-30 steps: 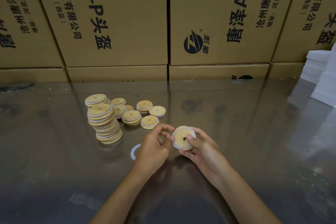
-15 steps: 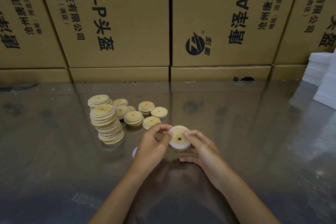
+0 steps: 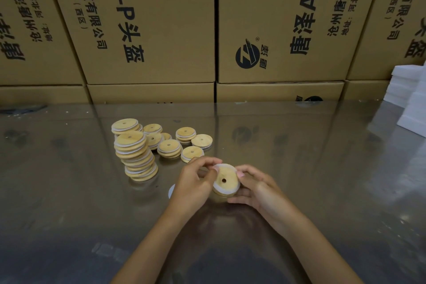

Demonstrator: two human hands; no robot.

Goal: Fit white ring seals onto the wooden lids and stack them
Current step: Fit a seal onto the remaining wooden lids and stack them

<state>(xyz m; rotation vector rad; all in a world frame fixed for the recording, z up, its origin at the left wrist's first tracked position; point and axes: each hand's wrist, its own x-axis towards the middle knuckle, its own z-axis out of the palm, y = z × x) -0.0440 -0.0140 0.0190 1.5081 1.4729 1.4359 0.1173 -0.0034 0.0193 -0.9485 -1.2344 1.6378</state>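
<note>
Left hand (image 3: 192,185) and right hand (image 3: 258,188) both pinch lid (image 3: 224,180) just above table (image 3: 322,168), white ring (image 3: 219,188) half seated on rim. Risk: ring pops off if pressed unevenly. Leaning stack (image 3: 138,159) nearby may topple.

The wooden lids (image 3: 136,150) are looking pale yellow-tan, each with a small dark hole. The ring seal (image 3: 220,188) is showing white. The tabletop (image 3: 322,191) is shining grey-brown. The boxes (image 3: 147,21) at its far edge are showing brown with black writing. The blocks (image 3: 412,99) at its far right corner are showing white.
</note>
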